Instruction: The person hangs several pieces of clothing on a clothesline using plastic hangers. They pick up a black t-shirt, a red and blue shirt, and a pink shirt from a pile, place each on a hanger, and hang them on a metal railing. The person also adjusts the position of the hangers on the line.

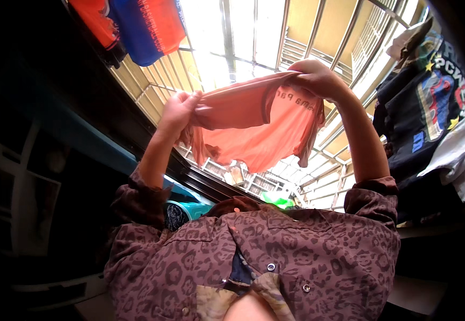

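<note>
A salmon-pink fabric garment (240, 136), with dark lettering seen reversed on its inner side, hangs stretched between my raised hands against bright light. My left hand (176, 110), at the picture's left, pinches the garment's upper edge between thumb and fingers. At the right, my right hand (316, 80) grips the other end of that edge, with the cloth bunched under its fingers. The picture does not fully settle which hand is which; I name them by side. Below the hands, the garment's lower edge hangs loose and ragged in outline.
Metal bars (316, 28) form a cage-like enclosure. Orange and blue sportswear (146, 32) hangs at the upper left, dark printed clothes (413, 108) at the right. Lower down are a teal container (194, 208), a bright green item (278, 199) and a dark window track (200, 182).
</note>
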Demonstrator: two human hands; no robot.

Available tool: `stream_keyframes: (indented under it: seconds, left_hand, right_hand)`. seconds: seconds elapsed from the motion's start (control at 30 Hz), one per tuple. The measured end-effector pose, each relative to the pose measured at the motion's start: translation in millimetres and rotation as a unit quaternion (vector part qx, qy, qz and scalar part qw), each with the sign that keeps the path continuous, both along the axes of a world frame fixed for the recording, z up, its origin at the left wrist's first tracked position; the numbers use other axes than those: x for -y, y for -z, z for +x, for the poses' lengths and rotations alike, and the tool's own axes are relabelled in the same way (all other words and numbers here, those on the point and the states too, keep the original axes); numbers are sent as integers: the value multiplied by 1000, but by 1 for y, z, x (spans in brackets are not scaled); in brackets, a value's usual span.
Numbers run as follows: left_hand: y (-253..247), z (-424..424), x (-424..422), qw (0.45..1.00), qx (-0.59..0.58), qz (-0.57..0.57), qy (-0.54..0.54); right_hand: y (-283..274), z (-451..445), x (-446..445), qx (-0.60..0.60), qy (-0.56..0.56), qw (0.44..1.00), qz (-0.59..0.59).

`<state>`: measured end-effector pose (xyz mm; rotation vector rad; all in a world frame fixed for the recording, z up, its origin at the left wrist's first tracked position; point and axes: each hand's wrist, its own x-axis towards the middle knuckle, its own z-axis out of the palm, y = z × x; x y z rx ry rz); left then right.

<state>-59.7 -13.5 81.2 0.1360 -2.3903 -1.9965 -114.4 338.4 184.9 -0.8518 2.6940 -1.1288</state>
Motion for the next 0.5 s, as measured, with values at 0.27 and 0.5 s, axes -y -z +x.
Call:
stream_keyframes:
  seconds: [0.27,0.5]
  left_hand:
    - [33,12,-83,959,-79,-230,146]
    - [49,25,-149,953,-133,-192,192]
  right_hand:
    - [38,1,17,229,-112,956,-145]
    - [73,-1,19,240,-91,964,-68]
